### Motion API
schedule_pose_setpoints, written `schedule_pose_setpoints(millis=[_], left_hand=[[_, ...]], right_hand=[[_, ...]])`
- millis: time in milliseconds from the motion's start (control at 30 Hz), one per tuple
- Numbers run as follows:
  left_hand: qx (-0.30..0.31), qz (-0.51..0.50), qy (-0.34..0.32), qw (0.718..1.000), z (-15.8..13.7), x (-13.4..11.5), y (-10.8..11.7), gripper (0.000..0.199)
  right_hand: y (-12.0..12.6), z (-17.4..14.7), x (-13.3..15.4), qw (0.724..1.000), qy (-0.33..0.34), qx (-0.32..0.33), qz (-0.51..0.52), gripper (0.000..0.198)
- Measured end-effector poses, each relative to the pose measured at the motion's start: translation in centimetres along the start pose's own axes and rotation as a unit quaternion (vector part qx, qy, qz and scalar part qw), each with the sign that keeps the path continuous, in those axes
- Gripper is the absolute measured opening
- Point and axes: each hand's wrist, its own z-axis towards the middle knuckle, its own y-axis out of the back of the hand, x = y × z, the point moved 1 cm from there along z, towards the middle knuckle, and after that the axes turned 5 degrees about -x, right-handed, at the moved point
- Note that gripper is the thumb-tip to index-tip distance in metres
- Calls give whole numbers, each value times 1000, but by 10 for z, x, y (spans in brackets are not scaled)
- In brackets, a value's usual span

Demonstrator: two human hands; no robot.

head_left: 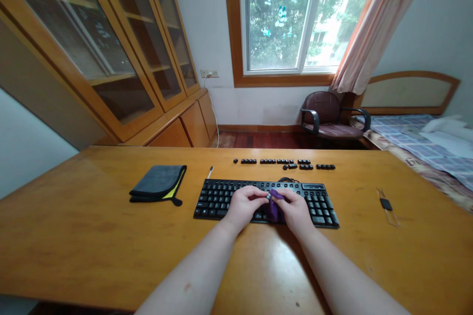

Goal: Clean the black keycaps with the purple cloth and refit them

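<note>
- While left hand (242, 205) pinches a small piece (268, 197), likely a key cap, right hand (297, 210) has fingers clamped on purple cloth (274, 211), above keyboard (218, 199).
- Loose caps (268, 161) lined up behind; top row (229, 182) looks stripped.
- Other visible keys (320, 211) mostly on.
- Finished count: can't tell.

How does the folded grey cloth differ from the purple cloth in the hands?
Colour: the folded grey cloth with black edging shows some yellow, while the crumpled purple cloth shows only purple.
Shape: the grey cloth lies neatly folded; the purple cloth is bunched.
Place: the grey cloth rests on the brown wooden desk; the right hand holds the purple cloth over the long black keyboard.
Both look like soft fabric.
</note>
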Motion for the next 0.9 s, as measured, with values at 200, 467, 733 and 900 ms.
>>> schedule_pose_setpoints(millis=[200, 467, 733, 900], left_hand=[[-9, -39, 32, 999, -2, 7, -5, 12], [-19, -55, 31, 998, -1, 6, -4, 11], [-7, 0, -13, 1000, -3, 4, -2, 11], [-6, 5, -24, 1000, -3, 1, -2, 12]], right_hand=[[0, 0, -2, 1000, 0, -4, -24, 15], [-2, -1, 1, 1000, 14, 26, -7, 18], [-2, 0, -1, 999, 3, 23, 22, 11], [-1, -1, -1, 999, 7, 29, 27, 8]])
